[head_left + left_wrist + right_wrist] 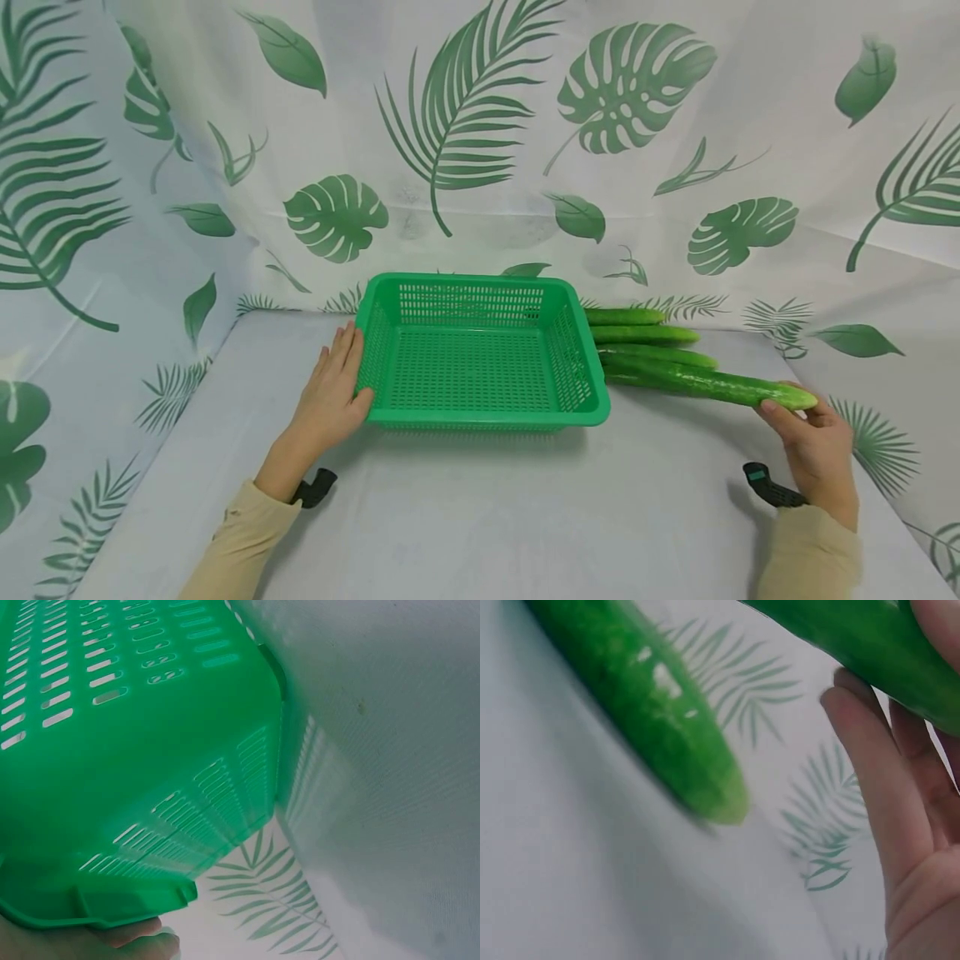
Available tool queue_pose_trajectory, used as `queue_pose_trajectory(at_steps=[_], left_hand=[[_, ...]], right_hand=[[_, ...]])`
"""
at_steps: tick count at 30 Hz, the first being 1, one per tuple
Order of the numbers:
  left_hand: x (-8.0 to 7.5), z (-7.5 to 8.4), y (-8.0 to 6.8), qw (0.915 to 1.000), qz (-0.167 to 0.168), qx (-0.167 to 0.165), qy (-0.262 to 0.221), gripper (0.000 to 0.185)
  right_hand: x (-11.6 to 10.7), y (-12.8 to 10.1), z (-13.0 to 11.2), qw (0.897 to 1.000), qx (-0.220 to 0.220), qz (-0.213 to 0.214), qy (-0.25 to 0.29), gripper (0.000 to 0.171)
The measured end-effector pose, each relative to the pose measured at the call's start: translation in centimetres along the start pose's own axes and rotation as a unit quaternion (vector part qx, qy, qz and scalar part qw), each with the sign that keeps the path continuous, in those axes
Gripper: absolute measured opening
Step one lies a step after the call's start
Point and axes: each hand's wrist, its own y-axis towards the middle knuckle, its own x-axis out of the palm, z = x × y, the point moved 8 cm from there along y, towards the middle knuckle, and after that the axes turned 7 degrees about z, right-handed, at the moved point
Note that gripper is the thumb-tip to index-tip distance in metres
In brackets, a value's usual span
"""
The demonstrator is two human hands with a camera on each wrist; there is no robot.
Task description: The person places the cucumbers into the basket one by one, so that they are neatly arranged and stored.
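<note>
A green plastic basket (480,419) with slotted walls stands on the table, its inside bare. My left hand (333,400) rests along its left rim, fingers fairly straight; the left wrist view shows fingertips (142,941) by the basket rim (97,919). At the right, my right hand (817,442) pinches the pale end of a long cucumber (705,383) between thumb and fingers. That end is raised off the table, and the other reaches the basket's right side. Several more cucumbers (648,335) lie behind it, their left ends hidden by the basket.
A white cloth with green leaf prints (480,108) hangs behind and at both sides of the pale table (480,517). Black wrist devices (315,488) sit at both sleeves. In the right wrist view, one lying cucumber (667,727) is close to the hand.
</note>
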Motion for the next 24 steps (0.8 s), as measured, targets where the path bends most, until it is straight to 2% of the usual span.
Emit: queue_pose_trajectory(at_steps=[5, 10, 16, 19, 22, 24], left_hand=[[0.0, 0.0, 0.0, 1.0000, 0.001, 0.002, 0.000, 0.075], [0.0, 0.0, 0.1, 1.0000, 0.003, 0.001, -0.002, 0.076], [0.0, 0.0, 0.2, 1.0000, 0.001, -0.001, -0.001, 0.076], [0.0, 0.1, 0.2, 1.0000, 0.002, 0.001, 0.000, 0.076], [0.0, 0.1, 0.2, 1.0000, 0.003, 0.001, 0.001, 0.076], [0.0, 0.0, 0.1, 1.0000, 0.004, 0.000, 0.002, 0.076]], right_hand=[[0.6, -0.1, -1.9, 0.997, -0.030, 0.049, 0.058, 0.036], [2.2, -0.3, -4.0, 0.988, -0.077, 0.061, 0.122, 0.035], [5.2, -0.4, -5.4, 0.982, -0.106, 0.082, 0.135, 0.043], [7.5, -0.2, -5.8, 0.983, -0.115, 0.070, 0.121, 0.039], [10.4, 0.3, -6.1, 0.987, -0.116, 0.031, 0.108, 0.033], [12.6, 0.8, -6.3, 0.990, -0.114, 0.002, 0.079, 0.030]])
